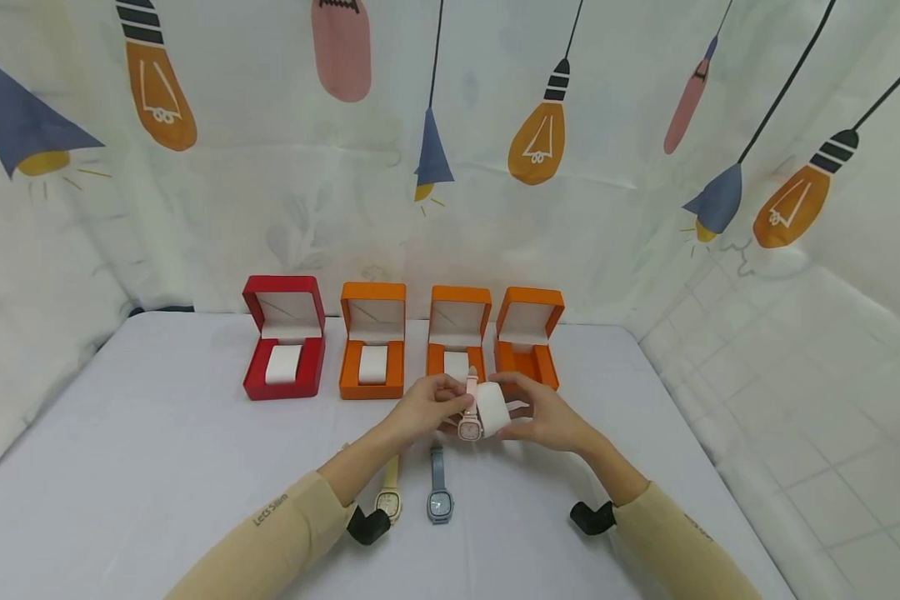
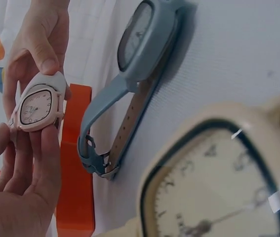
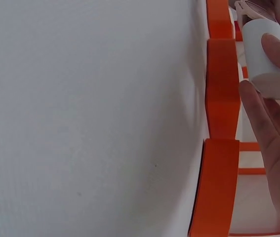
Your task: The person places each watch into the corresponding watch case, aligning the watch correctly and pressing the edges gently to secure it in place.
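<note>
We judge the work to be in its early part: one watch is in hand, and no watch shows in any box. With the pink watch (image 1: 469, 428) as the clock's centre, our left grip (image 1: 431, 407), at nine o'clock, pinches that watch between thumb and fingers above the counter (image 1: 157, 417). Our right grip (image 1: 543, 417), at three, grasps the loose cushion (image 1: 493, 408), which is white and right up against the watch; we cannot tell how far it reaches inside the strap. Left to do, as we read it, are this pairing and the two watches lying on the counter: the blue watch (image 1: 440, 504) at seven o'clock and the cream watch (image 1: 387, 504) at eight.

All four boxes stand opened up. The red box (image 1: 281, 392), at ten o'clock, holds a white cushion (image 1: 283, 364) without a watch. The second box (image 1: 371, 392), orange and just past ten, holds the same. The third box (image 1: 435, 358), orange and near twelve, shows a cushion (image 1: 455, 364) partly hidden by our hands. The fourth box (image 1: 546, 367), orange and at one, has no cushion in it.
</note>
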